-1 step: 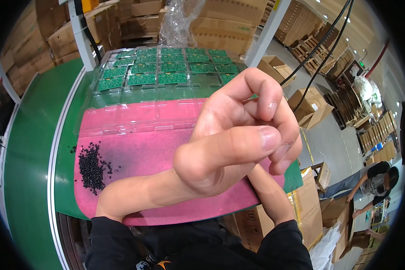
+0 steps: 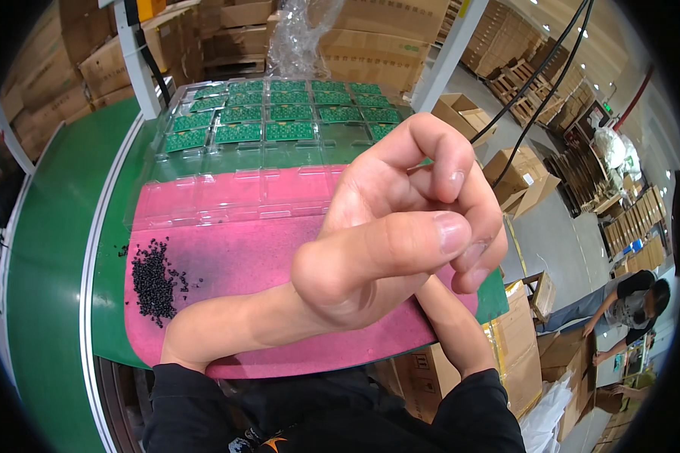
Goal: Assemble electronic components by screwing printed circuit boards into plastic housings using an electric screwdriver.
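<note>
My left hand [image 2: 397,241] is raised close in front of the view, its thumb lying across and its fingers curled in beside it. Whatever it may hold is hidden. My right forearm [image 2: 457,332] comes up from the lower right and passes behind the left hand, which hides the right hand. Below them lies a pink mat [image 2: 242,253] with a heap of small black parts [image 2: 153,285] at its left side. Beyond the hands, a clear plastic tray [image 2: 204,200] holds rows of green circuit boards [image 2: 289,131]; its nearer compartments hold no boards.
The mat lies on a green worktable [image 2: 112,317] with a white post [image 2: 137,75] at the back left. Cardboard boxes [image 2: 374,60] are stacked behind. Black cables [image 2: 544,72] hang at the right. An open carton [image 2: 517,181] stands right; a person [image 2: 635,302] bends over boxes farther off.
</note>
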Demonstrator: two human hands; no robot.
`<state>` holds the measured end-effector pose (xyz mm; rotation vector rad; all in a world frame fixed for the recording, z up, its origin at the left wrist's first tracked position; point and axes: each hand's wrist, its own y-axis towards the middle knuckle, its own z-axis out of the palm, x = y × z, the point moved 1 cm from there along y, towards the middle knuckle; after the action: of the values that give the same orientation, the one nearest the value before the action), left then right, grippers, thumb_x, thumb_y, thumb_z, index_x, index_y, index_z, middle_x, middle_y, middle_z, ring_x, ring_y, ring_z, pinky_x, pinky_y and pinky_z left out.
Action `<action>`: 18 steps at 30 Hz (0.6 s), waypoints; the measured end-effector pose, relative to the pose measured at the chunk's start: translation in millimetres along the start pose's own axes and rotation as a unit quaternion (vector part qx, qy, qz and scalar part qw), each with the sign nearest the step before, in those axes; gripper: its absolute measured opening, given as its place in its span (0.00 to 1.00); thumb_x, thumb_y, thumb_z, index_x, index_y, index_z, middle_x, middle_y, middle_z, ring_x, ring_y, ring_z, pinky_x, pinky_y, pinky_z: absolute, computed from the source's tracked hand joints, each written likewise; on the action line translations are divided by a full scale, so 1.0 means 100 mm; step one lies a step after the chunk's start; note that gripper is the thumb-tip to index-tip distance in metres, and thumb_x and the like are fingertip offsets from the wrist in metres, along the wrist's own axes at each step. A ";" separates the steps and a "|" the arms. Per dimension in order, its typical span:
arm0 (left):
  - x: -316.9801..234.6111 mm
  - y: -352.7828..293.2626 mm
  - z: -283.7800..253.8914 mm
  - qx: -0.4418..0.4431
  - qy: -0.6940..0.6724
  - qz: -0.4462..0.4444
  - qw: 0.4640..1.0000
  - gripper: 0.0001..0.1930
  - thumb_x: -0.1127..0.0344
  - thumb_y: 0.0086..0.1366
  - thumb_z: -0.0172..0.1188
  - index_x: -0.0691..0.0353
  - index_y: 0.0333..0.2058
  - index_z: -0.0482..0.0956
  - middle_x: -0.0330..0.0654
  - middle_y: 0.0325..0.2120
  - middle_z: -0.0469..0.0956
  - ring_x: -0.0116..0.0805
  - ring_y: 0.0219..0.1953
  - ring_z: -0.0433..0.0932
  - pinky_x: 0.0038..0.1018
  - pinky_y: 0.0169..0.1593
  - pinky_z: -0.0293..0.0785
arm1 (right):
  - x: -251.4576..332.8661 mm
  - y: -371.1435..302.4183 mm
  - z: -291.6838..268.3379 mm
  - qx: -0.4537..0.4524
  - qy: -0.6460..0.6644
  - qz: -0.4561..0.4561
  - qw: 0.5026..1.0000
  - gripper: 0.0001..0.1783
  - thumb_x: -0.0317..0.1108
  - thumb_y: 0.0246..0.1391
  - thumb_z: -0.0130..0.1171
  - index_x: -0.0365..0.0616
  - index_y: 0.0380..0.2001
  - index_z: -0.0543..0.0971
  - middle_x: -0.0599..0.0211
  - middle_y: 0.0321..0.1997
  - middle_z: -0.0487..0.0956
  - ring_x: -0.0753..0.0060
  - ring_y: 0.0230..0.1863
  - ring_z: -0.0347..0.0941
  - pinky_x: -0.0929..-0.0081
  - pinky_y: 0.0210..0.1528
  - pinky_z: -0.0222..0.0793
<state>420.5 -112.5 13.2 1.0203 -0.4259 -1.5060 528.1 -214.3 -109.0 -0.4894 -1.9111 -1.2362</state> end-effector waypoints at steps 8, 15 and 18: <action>0.00 0.00 0.03 -0.007 0.007 -0.004 1.000 0.10 0.71 0.60 0.51 0.54 0.38 0.61 0.38 0.26 0.68 0.33 0.28 0.71 0.28 0.31 0.64 | -0.03 0.03 0.00 0.005 -0.001 -0.011 1.000 0.08 0.33 0.60 0.54 0.41 0.38 0.79 0.66 0.36 0.82 0.77 0.34 0.78 0.77 0.34 0.75; 0.01 0.01 0.02 0.004 -0.001 0.002 1.000 0.11 0.71 0.58 0.52 0.54 0.37 0.60 0.38 0.25 0.68 0.33 0.27 0.71 0.28 0.31 0.64 | -0.05 0.06 0.02 0.010 -0.001 -0.021 1.000 0.09 0.33 0.60 0.53 0.41 0.39 0.78 0.65 0.36 0.82 0.78 0.33 0.78 0.78 0.33 0.75; 0.02 0.01 0.00 0.006 -0.001 0.001 1.000 0.11 0.71 0.58 0.52 0.54 0.36 0.60 0.38 0.25 0.68 0.33 0.27 0.70 0.28 0.30 0.64 | -0.07 0.07 0.01 0.011 -0.004 -0.024 1.000 0.09 0.33 0.61 0.53 0.41 0.39 0.78 0.65 0.36 0.82 0.78 0.33 0.78 0.78 0.33 0.75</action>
<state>421.1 -115.1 13.5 1.0282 -0.4370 -1.5036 536.7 -209.3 -110.9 -0.4398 -1.9510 -1.2437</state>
